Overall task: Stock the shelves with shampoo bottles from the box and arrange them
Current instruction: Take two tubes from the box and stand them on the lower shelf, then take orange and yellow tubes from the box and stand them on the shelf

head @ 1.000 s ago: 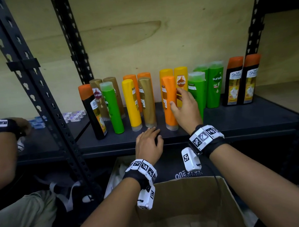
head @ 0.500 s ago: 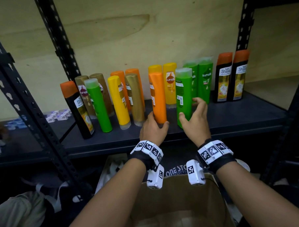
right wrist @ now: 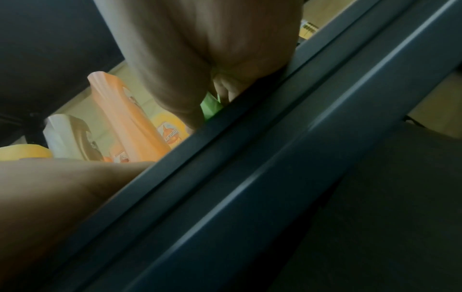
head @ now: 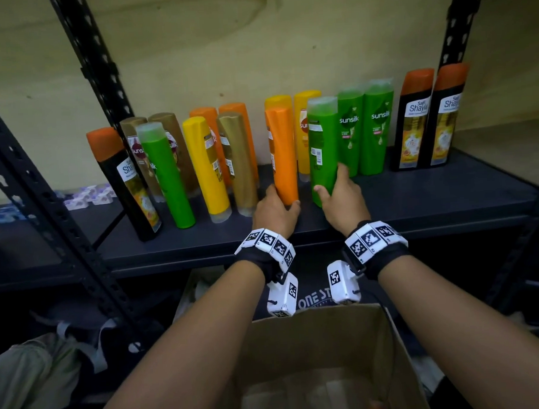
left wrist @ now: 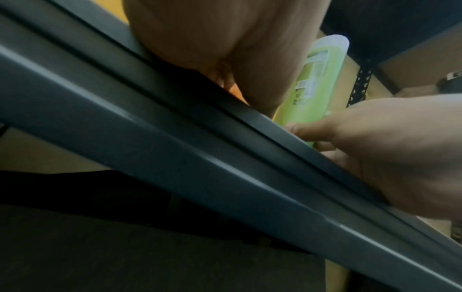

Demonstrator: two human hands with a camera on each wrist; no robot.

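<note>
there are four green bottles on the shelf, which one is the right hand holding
The green bottle in the front row, just right of the orange one; the right hand grips its base. Unlike the others, its barcode side faces out.

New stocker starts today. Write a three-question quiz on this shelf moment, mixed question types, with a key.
1. True or false: the left hand grips the base of the orange bottle.
2. Which bottle does the right hand hold? A) black Shayla bottle B) green bottle C) gold bottle
3. Fill in: below the shelf stands an open cardboard ____.

Key: 1 true; 2 B; 3 box
</note>
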